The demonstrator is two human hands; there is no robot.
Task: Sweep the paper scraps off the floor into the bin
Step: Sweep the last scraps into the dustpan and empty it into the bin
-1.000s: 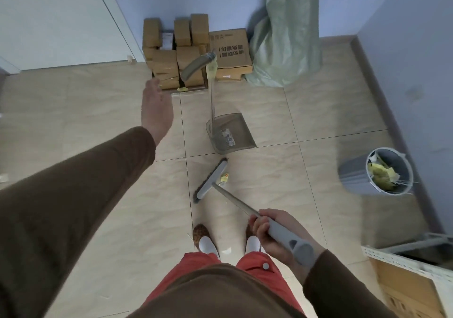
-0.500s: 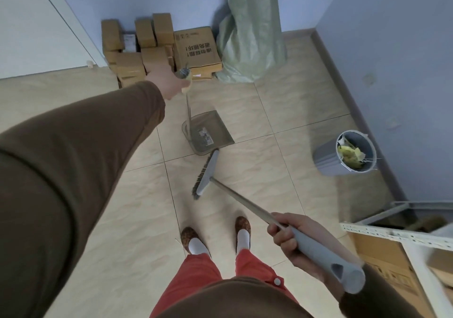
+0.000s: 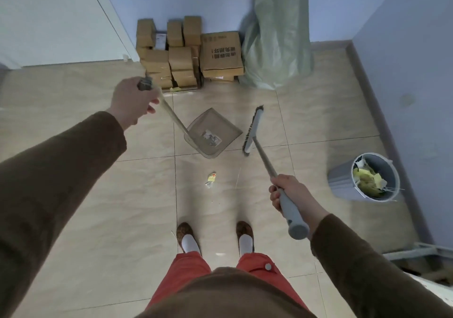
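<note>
Yellow and white paper scraps (image 3: 211, 179) lie on the tiled floor (image 3: 98, 195) just ahead of your feet, between your two hands and touching neither. Your left hand (image 3: 132, 101) has its fingers curled round the dustpan handle (image 3: 169, 111); the dustpan (image 3: 214, 133) sits beyond the scraps. Your right hand (image 3: 289, 192) grips the broom handle (image 3: 290, 209), and the broom head (image 3: 252, 131) is just right of the dustpan. To your right, by the blue wall (image 3: 404, 72), a grey bin (image 3: 367, 178) holds yellow paper. Cardboard boxes (image 3: 191, 55) and a green sack (image 3: 277, 35) stand against the far wall.
</note>
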